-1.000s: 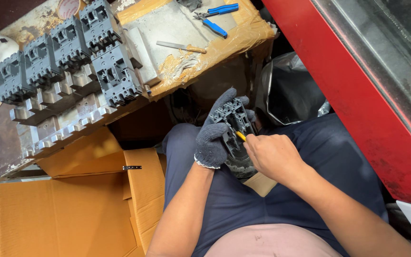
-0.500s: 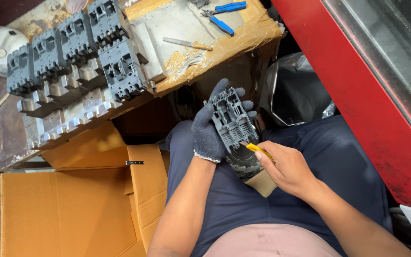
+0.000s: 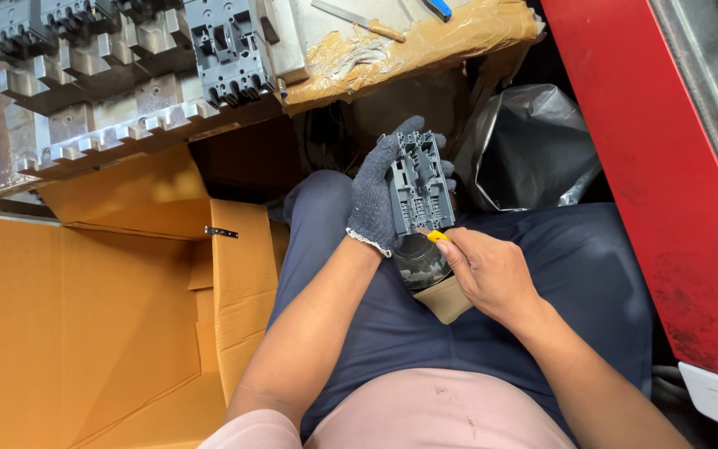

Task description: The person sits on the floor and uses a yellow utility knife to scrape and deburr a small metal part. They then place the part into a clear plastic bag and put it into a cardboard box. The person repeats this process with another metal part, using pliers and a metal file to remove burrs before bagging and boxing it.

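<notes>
While the person sits, the big cardboard box (image 3: 85,333) lies open, left of the grey plastic housing (image 3: 420,185); what shows of its inside is bare. The black bag (image 3: 525,145) to the right of the housing is crumpled, and its inside is hidden. The gloved left hand (image 3: 380,195) wraps around the housing above the lap. The housing stands long-ways up, open side to the camera. The bare right hand (image 3: 488,274) pinches a small yellow tool (image 3: 437,236) at the housing's bottom edge; most of the tool is hidden. More grey housings (image 3: 226,50) sit above, cut off.
</notes>
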